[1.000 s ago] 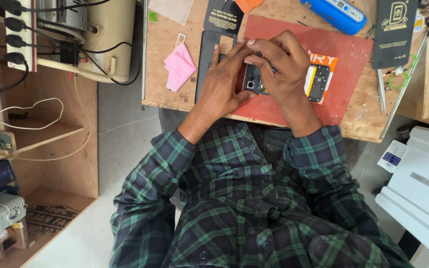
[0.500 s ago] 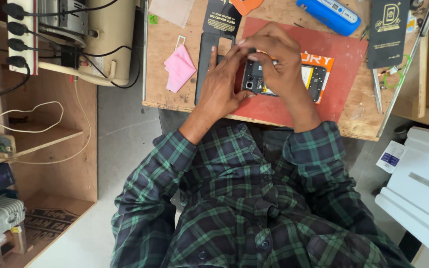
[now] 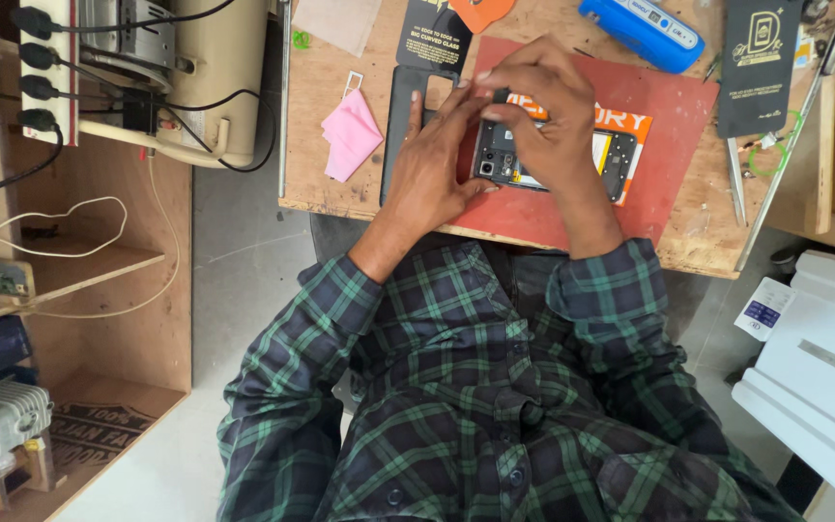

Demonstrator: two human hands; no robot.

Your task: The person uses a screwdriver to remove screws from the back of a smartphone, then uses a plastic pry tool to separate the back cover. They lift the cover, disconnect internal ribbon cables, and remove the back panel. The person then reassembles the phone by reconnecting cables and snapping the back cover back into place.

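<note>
An opened phone [image 3: 558, 162], its back removed and dark circuit parts showing, lies on a red work mat [image 3: 674, 121]. My left hand [image 3: 427, 169] grips the phone's left end, fingers stretched up along its edge. My right hand [image 3: 543, 111] curls over the phone's upper left part, fingertips meeting those of the left hand near the camera corner. Whatever sits under the fingertips is hidden. A black back cover [image 3: 400, 116] lies flat beside the phone, partly under my left hand.
A pink cloth [image 3: 350, 135] lies left of the cover on the wooden bench [image 3: 321, 188]. A blue tool [image 3: 642, 29], a black package [image 3: 761, 63] and tweezers [image 3: 734, 179] sit to the right. A power strip [image 3: 45, 58] hangs at left, a white machine [image 3: 814, 367] at lower right.
Both hands have stayed on the phone. My right hand's fingers have drawn in closer toward its upper left corner, and the view has shifted slightly.
</note>
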